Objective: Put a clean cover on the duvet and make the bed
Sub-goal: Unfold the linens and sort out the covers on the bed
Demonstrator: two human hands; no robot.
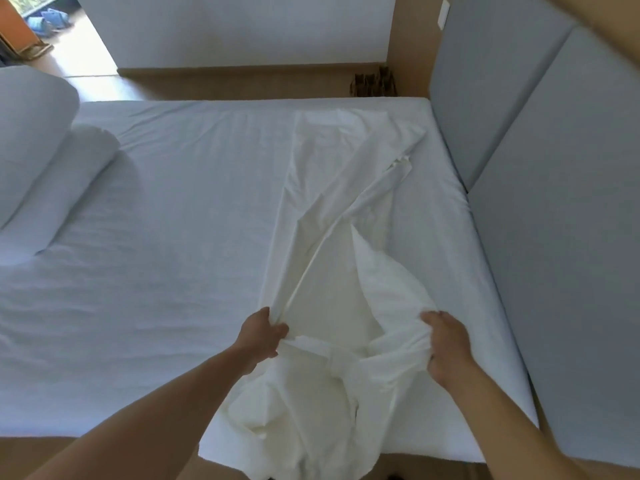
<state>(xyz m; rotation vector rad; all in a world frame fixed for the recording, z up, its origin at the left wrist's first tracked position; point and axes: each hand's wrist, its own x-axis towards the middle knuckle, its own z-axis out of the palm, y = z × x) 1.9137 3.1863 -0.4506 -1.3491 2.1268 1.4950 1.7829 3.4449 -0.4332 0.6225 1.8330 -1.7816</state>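
Two hands apart, left hand (264, 336) & right hand (447, 346), each w/ fistful of cover (329, 303)

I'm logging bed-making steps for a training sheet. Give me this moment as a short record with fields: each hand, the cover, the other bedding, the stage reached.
left hand: grips a hemmed edge of the cover
right hand: grips bunched cloth of the cover
duvet cover: white, crumpled, lying across the mattress near the headboard, near end hanging over the bed's edge
mattress: covered by a white sheet
folded bedding: white, piled at the bed's left end
headboard: grey padded panels, on the right
stage: cover not yet on a duvet
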